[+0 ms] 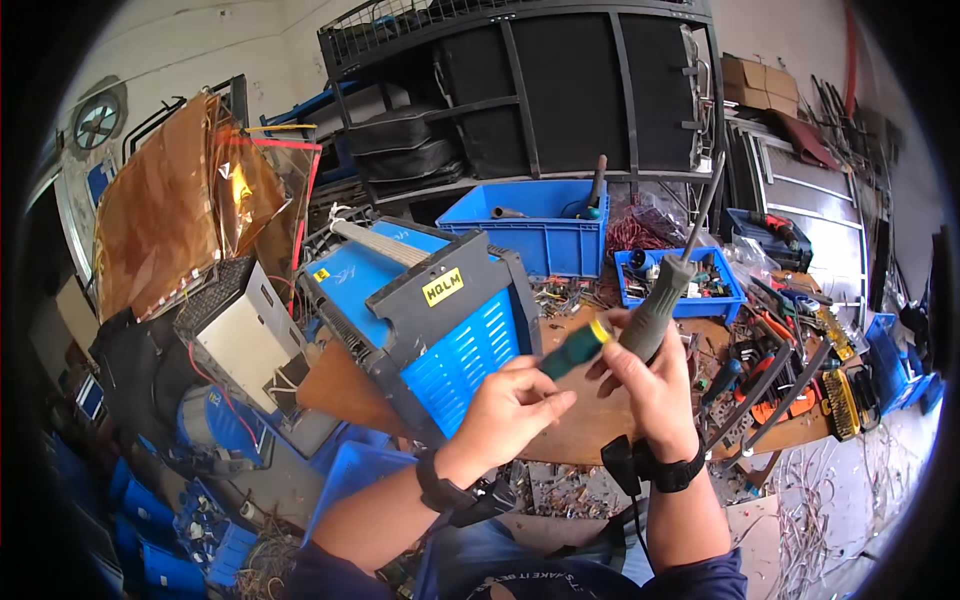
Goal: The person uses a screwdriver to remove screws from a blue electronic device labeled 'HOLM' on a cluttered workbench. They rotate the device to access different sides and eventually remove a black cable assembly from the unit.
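My right hand [655, 385] is closed round the grey-green handle [652, 312] of a screwdriver, whose long metal shaft [706, 212] points up and slightly right. Just left of it is a short dark green handle [575, 352] with a yellow end. The fingers of my left hand [508, 412] are closed at its lower left end, while the yellow end lies by my right thumb and fingers. Whether this green handle has a shaft is hidden. Both hands are above the brown workbench [580, 425]. Close to my left hand stands a blue machine [460, 350] with a dark grey frame.
Behind the hands are a large blue bin [535, 235] and a small blue tray [690, 280] of parts. Pliers and other hand tools [790, 370] crowd the right side. Metal scraps lie along the near edge. A black metal rack [540, 100] stands at the back.
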### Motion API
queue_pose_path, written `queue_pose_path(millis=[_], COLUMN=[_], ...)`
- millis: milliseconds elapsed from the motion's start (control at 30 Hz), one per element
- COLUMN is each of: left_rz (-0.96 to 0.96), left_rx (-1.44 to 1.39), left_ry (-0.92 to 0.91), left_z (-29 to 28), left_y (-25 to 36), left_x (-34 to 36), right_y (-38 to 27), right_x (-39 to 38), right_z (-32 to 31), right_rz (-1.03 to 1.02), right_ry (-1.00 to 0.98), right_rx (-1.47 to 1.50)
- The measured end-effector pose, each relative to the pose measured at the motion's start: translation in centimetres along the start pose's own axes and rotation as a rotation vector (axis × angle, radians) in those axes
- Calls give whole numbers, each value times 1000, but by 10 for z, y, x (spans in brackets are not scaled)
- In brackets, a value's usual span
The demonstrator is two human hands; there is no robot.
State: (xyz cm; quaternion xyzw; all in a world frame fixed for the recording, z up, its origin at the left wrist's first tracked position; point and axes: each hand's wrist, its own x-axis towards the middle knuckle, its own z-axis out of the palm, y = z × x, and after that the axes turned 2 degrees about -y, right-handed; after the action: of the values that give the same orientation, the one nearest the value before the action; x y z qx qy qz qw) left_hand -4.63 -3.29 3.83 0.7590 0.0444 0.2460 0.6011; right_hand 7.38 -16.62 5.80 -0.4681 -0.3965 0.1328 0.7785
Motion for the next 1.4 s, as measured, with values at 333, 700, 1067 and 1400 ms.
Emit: queue_pose_path(millis=[333,700,1067,1400], left_rz=[-374,-35,398,315], left_rx=[183,426,535,710], left_ry=[23,77,187,97], left_z=[-1,-41,-84,-86], left_y=[4,38,156,149], left_x=[-11,-19,31,56], right_y=[15,-19,39,73], right_x=[-6,6,-39,-53], right_z=[20,33,-35,-53], right_rz=[-14,-127,137,221], right_ry=[31,-193,-33,-34], right_rx=[-278,-229,-412,-395])
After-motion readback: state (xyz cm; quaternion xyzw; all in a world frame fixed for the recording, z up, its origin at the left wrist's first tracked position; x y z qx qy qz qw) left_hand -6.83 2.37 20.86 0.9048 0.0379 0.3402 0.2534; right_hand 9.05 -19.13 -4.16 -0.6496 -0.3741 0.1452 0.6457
